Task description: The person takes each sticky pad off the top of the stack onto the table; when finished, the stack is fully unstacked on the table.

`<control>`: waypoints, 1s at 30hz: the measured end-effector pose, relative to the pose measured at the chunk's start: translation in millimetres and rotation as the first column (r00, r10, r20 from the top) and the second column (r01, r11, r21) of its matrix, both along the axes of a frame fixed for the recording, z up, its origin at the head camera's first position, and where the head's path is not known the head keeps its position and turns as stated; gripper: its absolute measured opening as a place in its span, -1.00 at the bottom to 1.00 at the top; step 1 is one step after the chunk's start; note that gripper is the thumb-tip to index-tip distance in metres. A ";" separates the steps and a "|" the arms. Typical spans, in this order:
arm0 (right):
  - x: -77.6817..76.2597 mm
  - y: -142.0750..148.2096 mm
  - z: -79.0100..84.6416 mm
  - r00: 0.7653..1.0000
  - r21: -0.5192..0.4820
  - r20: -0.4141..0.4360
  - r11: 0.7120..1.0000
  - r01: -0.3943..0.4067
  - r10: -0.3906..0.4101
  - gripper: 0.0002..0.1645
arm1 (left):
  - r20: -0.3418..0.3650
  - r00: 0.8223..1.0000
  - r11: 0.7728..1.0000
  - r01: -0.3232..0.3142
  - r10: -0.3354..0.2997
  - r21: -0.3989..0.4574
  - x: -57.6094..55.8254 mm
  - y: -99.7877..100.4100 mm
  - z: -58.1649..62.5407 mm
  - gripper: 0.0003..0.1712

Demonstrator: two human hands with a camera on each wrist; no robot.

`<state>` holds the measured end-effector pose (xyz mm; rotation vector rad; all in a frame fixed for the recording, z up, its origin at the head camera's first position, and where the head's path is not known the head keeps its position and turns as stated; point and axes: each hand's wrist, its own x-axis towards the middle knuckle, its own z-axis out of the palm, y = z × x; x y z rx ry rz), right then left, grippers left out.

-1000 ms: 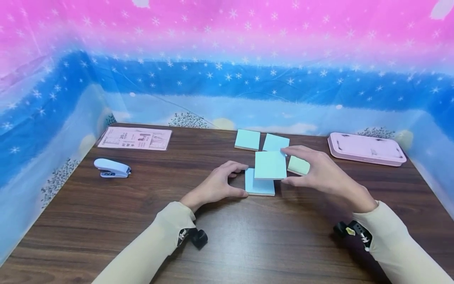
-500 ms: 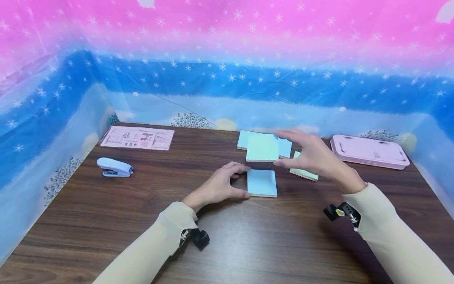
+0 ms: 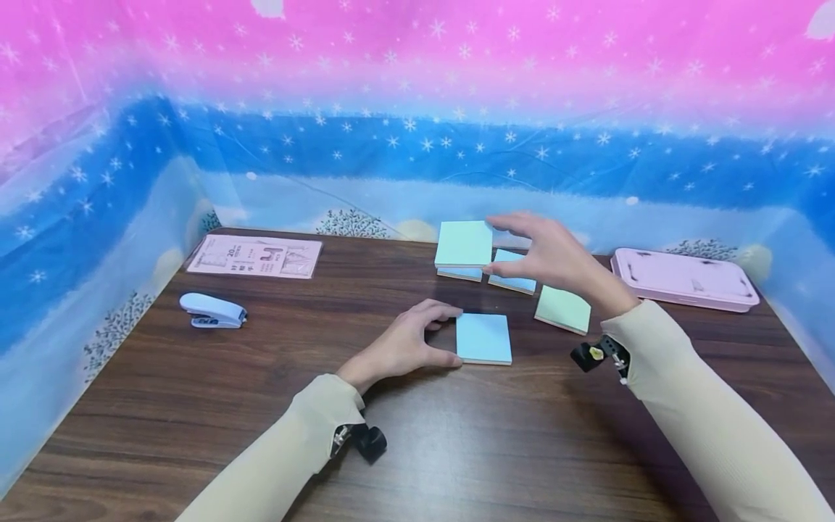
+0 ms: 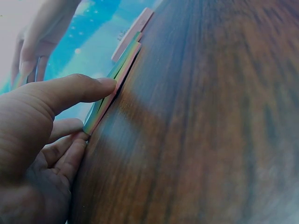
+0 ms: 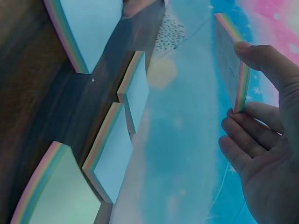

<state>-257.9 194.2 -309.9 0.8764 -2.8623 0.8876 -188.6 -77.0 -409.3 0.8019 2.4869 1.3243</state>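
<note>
My right hand (image 3: 544, 254) pinches a pale green sticky note pad (image 3: 464, 243) by its right side, thumb at the near corner and fingers at the far one. It hovers over a blue pad (image 3: 459, 274) at the back, hiding most of it. The right wrist view shows the raised pad's rainbow-layered edge (image 5: 243, 84). With thumb and fingertips my left hand (image 3: 404, 341) holds the left corners of another blue pad (image 3: 484, 338) lying on the table. A third blue pad (image 3: 514, 279) and a green pad (image 3: 564, 308) lie to the right, beyond it.
A white stapler (image 3: 212, 310) lies at the left, with a pink printed card (image 3: 254, 256) behind it. The pink case (image 3: 685, 279) rests at the back right. Snowflake-patterned cloth (image 3: 365, 145) closes off the wooden table's (image 3: 261, 384) back and sides.
My right hand has carried the pale green pad from over the left hand's blue pad back and to the left, above the rear blue pad. The left hand stays in place.
</note>
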 end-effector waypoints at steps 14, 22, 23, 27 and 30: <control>-32.0 -20.9 -4.2 0.996 -0.048 0.084 0.999 0.019 -0.015 0.03 | -0.009 1.000 1.000 0.013 -0.013 -0.003 -0.6 -0.3 0.6 -0.18; -50.2 -31.1 -17.4 0.995 -0.036 0.103 0.999 0.010 -0.006 0.03 | 0.008 1.000 1.000 0.018 -0.018 -0.001 0.0 -0.9 -1.1 -0.18; -51.9 -32.5 -19.4 0.994 -0.035 0.111 0.999 0.010 -0.006 0.03 | 0.010 1.000 1.000 0.019 -0.019 0.001 -0.2 -0.9 -1.5 -0.18; -57.8 -39.3 -27.4 0.990 -0.030 0.140 0.999 0.023 -0.019 0.03 | 0.015 1.000 1.000 0.017 -0.017 0.006 -1.0 -1.2 -2.5 -0.18; -63.1 -44.5 -33.9 0.989 -0.019 0.147 0.999 0.028 -0.025 0.02 | 0.008 1.000 1.000 0.012 -0.012 0.008 -1.4 -1.5 -2.2 -0.18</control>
